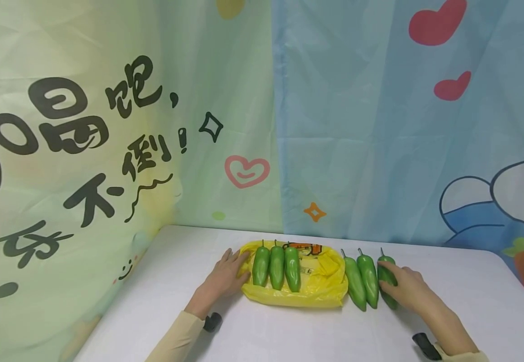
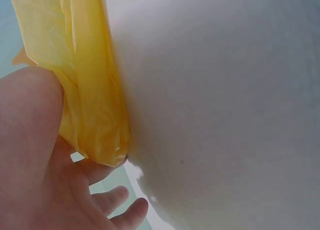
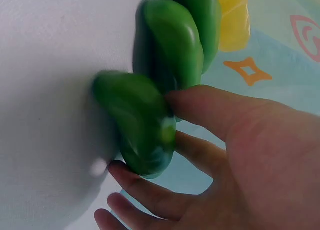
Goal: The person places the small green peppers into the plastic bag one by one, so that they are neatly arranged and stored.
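Three green chili peppers (image 1: 277,267) lie side by side on a yellow plastic bag (image 1: 320,291), stems pointing away. At the bag's left end my left hand (image 1: 226,275) holds the edge between thumb and fingers; in the left wrist view the bag's folds (image 2: 95,90) lie against them. Two more green chili peppers (image 1: 362,281) lie on the table just right of the bag. My right hand (image 1: 408,289) grips the rightmost green chili pepper (image 3: 140,120), thumb on its near left side and fingers around the other. The hand covers part of that pepper in the head view.
The white table (image 1: 289,332) carries the bag and the peppers. Behind it hangs a printed cloth backdrop (image 1: 334,125), which also runs along the left side. Dark wrist devices (image 1: 426,346) are worn on both wrists.
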Action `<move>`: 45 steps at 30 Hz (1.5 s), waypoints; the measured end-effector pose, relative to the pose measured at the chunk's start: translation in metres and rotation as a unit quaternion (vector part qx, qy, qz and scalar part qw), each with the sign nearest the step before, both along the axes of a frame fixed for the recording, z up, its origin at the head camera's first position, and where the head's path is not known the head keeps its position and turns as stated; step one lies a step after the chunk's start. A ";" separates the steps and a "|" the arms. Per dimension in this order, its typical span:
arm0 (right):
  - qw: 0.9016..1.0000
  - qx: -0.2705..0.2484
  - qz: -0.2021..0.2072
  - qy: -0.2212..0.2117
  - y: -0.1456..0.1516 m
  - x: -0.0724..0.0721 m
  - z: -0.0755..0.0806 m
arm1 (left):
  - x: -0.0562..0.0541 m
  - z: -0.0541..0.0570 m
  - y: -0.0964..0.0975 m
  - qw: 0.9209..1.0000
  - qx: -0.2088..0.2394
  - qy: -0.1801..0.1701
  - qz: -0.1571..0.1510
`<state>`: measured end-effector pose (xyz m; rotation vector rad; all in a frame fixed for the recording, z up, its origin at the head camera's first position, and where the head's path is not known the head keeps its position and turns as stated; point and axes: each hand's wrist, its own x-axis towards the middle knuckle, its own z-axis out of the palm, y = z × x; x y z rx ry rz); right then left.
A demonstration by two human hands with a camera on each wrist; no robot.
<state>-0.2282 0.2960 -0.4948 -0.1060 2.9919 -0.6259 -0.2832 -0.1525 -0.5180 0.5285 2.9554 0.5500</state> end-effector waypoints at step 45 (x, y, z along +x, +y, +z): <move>1.000 -0.008 0.005 0.022 -0.007 0.002 0.020 | -0.002 -0.002 0.000 1.000 -0.003 0.001 0.001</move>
